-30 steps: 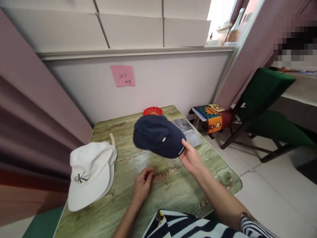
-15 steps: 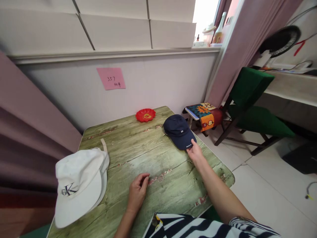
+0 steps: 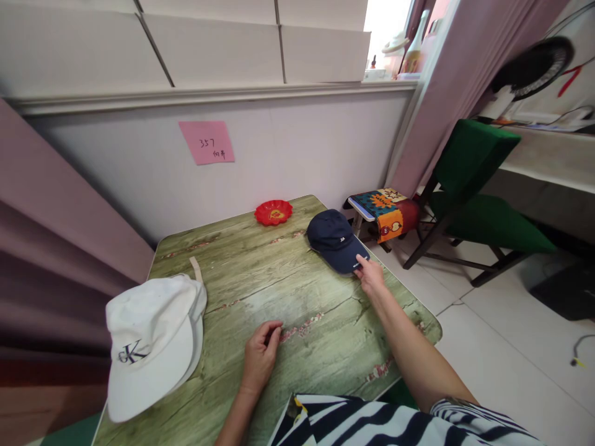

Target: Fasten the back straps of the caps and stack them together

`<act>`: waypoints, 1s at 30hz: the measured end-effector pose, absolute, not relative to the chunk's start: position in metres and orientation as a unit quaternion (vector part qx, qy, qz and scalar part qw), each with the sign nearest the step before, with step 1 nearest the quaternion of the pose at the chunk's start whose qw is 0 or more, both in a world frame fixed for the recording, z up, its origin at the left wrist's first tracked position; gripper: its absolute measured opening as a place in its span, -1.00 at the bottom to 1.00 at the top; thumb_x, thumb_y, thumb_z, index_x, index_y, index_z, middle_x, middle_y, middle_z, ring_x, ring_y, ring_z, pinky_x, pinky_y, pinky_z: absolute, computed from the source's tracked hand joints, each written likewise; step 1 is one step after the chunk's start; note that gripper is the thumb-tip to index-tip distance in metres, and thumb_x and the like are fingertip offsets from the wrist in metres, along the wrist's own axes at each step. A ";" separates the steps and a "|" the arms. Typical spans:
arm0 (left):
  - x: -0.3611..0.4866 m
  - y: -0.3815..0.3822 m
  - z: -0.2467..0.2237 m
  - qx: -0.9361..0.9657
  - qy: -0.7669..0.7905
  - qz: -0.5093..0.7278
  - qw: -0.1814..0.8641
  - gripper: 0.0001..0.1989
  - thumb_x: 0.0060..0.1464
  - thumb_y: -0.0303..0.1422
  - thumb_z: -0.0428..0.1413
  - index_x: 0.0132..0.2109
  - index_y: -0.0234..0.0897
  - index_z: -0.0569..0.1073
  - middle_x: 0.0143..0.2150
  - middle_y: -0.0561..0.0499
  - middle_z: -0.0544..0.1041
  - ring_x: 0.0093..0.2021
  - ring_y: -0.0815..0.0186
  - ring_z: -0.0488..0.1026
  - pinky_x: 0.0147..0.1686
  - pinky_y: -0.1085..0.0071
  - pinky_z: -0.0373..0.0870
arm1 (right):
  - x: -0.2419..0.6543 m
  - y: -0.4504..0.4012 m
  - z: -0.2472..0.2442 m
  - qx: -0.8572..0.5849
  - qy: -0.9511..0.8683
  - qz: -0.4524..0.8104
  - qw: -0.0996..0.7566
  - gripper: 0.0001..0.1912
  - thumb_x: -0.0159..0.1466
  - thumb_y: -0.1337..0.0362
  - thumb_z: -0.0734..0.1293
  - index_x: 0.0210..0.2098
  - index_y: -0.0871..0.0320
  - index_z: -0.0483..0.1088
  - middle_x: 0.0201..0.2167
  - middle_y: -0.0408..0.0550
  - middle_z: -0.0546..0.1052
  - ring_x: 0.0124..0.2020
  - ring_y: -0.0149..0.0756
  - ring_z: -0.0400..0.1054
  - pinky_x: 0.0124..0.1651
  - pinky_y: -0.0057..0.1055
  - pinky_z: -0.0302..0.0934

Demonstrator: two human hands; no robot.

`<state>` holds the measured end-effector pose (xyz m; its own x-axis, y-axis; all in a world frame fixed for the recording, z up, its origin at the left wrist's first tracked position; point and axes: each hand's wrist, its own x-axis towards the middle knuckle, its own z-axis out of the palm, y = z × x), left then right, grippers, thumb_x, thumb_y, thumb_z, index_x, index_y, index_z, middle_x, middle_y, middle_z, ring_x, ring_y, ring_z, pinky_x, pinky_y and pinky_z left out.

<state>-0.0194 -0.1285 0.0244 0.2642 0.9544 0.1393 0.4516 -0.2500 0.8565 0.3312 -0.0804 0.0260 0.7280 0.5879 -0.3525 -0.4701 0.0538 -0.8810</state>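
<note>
A navy baseball cap (image 3: 331,234) lies near the table's right edge, its brim toward me. My right hand (image 3: 370,275) pinches the corner of that brim, thumb on top and fingers underneath. My left hand (image 3: 261,353) rests on the table at the front middle, fingers curled in toward the thumb, and nothing shows in it. To its left are white caps (image 3: 151,347) with a black monogram; two brims show, one on the other. A pale strap (image 3: 196,269) sticks out behind them.
A red scalloped dish (image 3: 273,212) stands at the back of the green wood-patterned table (image 3: 260,279). Beyond the right edge are a stool with a colourful cloth (image 3: 389,214) and a green chair (image 3: 483,217). A pink note (image 3: 207,142) is on the wall.
The view has shifted slightly. My right hand stays on the navy cap's brim, with its grip barely altered. My left hand and the white caps keep their places on the table.
</note>
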 end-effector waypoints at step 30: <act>-0.017 -0.139 0.012 0.669 0.500 0.376 0.402 -0.76 0.16 -0.22 0.07 -0.20 -0.26 0.54 -0.31 -0.04 0.58 -0.35 0.26 0.50 -0.33 0.36 0.43 | 0.307 -0.134 -0.003 -0.716 -0.216 0.408 0.523 -0.48 0.20 -0.21 0.30 -0.39 0.18 0.36 -0.55 0.06 0.59 -0.57 -0.20 0.52 -0.53 -0.37 0.41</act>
